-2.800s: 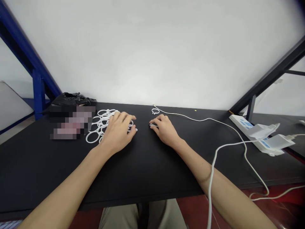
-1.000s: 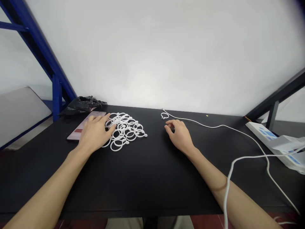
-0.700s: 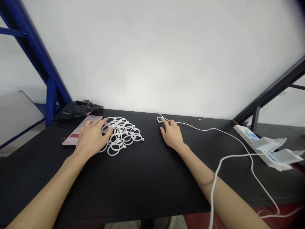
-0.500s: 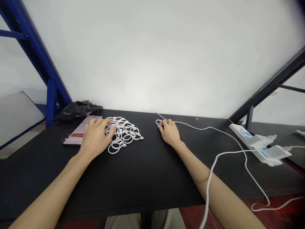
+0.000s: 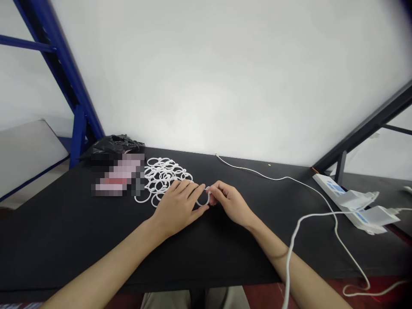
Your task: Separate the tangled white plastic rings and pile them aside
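A white plastic ring (image 5: 203, 204) with a small knob is held in front of me between both hands. My right hand (image 5: 230, 201) pinches its right side, where the knob is, with thumb and fingertips. From the left, my left hand (image 5: 180, 204) has its thumb and fingers around the same ring; its far side is partly hidden behind the fingers. Just beyond and left of my left hand lies a loose pile of similar white rings (image 5: 159, 185), several of them overlapping on the black table (image 5: 193, 253).
A pixelated pink rectangular item (image 5: 120, 171) lies left of the pile, with a crumpled black plastic bag (image 5: 112, 146) behind it. On the right sits a white power strip (image 5: 347, 201) with plugged-in adapters. A white cable (image 5: 291, 244) loops over my right forearm.
My left hand has moved right, from the pile's left side to the ring. My right hand has come left and nearer, bringing the ring to my left hand.
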A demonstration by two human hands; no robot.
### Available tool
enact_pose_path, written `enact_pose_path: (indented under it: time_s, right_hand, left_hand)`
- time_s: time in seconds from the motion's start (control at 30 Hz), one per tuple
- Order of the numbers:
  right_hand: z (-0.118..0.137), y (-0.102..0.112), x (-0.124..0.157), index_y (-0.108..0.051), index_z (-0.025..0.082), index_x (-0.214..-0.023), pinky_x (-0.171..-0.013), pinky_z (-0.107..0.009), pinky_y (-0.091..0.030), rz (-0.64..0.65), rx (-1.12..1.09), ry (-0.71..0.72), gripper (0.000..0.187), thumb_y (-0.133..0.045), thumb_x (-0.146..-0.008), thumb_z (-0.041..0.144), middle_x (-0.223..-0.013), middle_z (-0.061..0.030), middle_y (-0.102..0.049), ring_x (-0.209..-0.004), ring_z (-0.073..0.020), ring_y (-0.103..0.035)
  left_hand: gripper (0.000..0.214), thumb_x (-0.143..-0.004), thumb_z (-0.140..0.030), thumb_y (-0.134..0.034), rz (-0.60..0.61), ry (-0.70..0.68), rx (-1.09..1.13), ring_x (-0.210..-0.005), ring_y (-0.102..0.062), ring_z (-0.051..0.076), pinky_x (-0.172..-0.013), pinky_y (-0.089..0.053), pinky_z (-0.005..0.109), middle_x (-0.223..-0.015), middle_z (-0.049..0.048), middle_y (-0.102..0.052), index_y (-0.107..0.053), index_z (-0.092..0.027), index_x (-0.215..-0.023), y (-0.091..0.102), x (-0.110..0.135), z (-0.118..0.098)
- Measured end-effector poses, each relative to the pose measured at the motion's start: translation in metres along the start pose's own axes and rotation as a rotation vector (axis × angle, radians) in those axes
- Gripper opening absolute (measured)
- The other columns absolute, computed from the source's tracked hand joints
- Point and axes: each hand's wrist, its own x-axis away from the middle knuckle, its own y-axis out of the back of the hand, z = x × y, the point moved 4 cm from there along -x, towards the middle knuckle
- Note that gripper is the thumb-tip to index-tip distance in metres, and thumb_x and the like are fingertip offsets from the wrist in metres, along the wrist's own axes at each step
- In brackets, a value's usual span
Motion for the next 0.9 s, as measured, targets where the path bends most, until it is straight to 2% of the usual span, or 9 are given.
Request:
enact_pose_path:
  time_s: [0.1, 0.23, 0.27, 0.37, 0.5, 0.6, 0.7, 0.8, 0.9]
  right_hand:
    - [-0.006, 0.0, 0.0, -0.054, 0.02, -0.085, -0.068, -0.026, -0.048, -0.054, 0.061, -0.001, 0.029, -0.045, -0.097, 0.045, -0.072, 0.0016, -0.061, -0.067, -0.0124, -0.059]
    - [-0.003, 0.0, 0.002, -0.053, 0.022, -0.111, -0.068, -0.027, -0.049, -0.09, 0.169, 0.107, 0.021, -0.051, -0.095, 0.036, -0.083, 0.0013, -0.063, -0.067, -0.012, -0.061]
    - [0.0, -0.001, 0.002, -0.055, 0.023, -0.11, -0.068, -0.026, -0.049, -0.068, 0.184, 0.138, 0.02, -0.052, -0.095, 0.034, -0.083, 0.0012, -0.063, -0.068, -0.012, -0.061]
    - [0.006, -0.003, 0.003, -0.062, 0.021, -0.088, -0.066, -0.024, -0.047, -0.049, 0.226, 0.18, 0.012, -0.053, -0.094, 0.028, -0.074, 0.0019, -0.063, -0.066, -0.0114, -0.059]
    - [0.006, -0.008, 0.004, -0.06, 0.021, -0.079, -0.062, -0.023, -0.046, -0.079, 0.229, 0.199, 0.015, -0.053, -0.092, 0.02, -0.065, 0.0036, -0.06, -0.059, -0.0103, -0.057]
    - [0.002, -0.01, 0.004, -0.063, 0.021, -0.088, -0.063, -0.023, -0.047, -0.1, 0.196, 0.202, 0.008, -0.056, -0.091, 0.025, -0.071, 0.0028, -0.063, -0.061, -0.0106, -0.058]
    - [-0.004, -0.002, 0.002, -0.061, 0.022, -0.108, -0.066, -0.025, -0.048, -0.164, 0.182, 0.17, 0.02, -0.056, -0.091, 0.032, -0.079, 0.0016, -0.065, -0.065, -0.0115, -0.058]
    - [-0.012, 0.014, -0.002, -0.062, 0.021, -0.107, -0.067, -0.027, -0.047, -0.267, 0.269, 0.108, 0.021, -0.055, -0.092, 0.035, -0.082, 0.0001, -0.065, -0.069, -0.013, -0.057]
    - [-0.019, 0.024, -0.005, -0.063, 0.021, -0.103, -0.071, -0.03, -0.046, -0.314, 0.386, 0.081, 0.017, -0.056, -0.091, 0.03, -0.085, -0.0018, -0.065, -0.077, -0.0156, -0.058]
  left_hand:
    - [0.037, -0.093, -0.039, -0.054, 0.038, 0.045, 0.083, -0.1, -0.06, 0.027, -0.088, -0.045, 0.043, -0.107, 0.0105, -0.069, -0.06, -0.014, -0.12, -0.003, 0.0, 0.005]
    - [0.044, -0.09, -0.039, -0.056, 0.11, 0.122, 0.212, -0.105, -0.058, 0.027, -0.093, -0.045, 0.045, -0.111, 0.0096, -0.067, -0.051, -0.017, -0.128, -0.003, 0.002, 0.011]
    - [0.05, -0.089, -0.04, -0.057, 0.128, 0.137, 0.244, -0.105, -0.058, 0.027, -0.094, -0.045, 0.045, -0.111, 0.0096, -0.066, -0.046, -0.017, -0.133, -0.002, 0.003, 0.012]
    - [0.063, -0.088, -0.042, -0.059, 0.179, 0.157, 0.305, -0.106, -0.058, 0.025, -0.096, -0.045, 0.045, -0.11, 0.0085, -0.066, -0.034, -0.015, -0.141, -0.002, 0.007, 0.01]
    - [0.057, -0.088, -0.041, -0.058, 0.174, 0.155, 0.284, -0.104, -0.057, 0.025, -0.093, -0.047, 0.042, -0.108, 0.0083, -0.065, -0.04, -0.017, -0.136, -0.002, 0.008, 0.003]
    - [0.045, -0.088, -0.035, -0.056, 0.11, 0.119, 0.229, -0.103, -0.056, 0.024, -0.093, -0.046, 0.04, -0.11, 0.0089, -0.065, -0.047, -0.017, -0.129, 0.005, 0.01, 0.004]
    - [0.034, -0.089, -0.029, -0.051, 0.024, 0.195, 0.096, -0.108, -0.054, 0.026, -0.099, -0.042, 0.043, -0.114, 0.0082, -0.063, -0.054, -0.019, -0.121, 0.019, 0.017, 0.025]
    - [0.037, -0.09, -0.031, -0.047, -0.028, 0.485, -0.09, -0.113, -0.049, 0.031, -0.101, -0.04, 0.048, -0.12, 0.0109, -0.06, -0.057, -0.018, -0.123, 0.031, 0.032, 0.063]
    - [0.042, -0.09, -0.034, -0.044, 0.1, 0.668, -0.17, -0.114, -0.046, 0.036, -0.097, -0.041, 0.053, -0.12, 0.0138, -0.059, -0.059, -0.017, -0.125, 0.03, 0.044, 0.088]
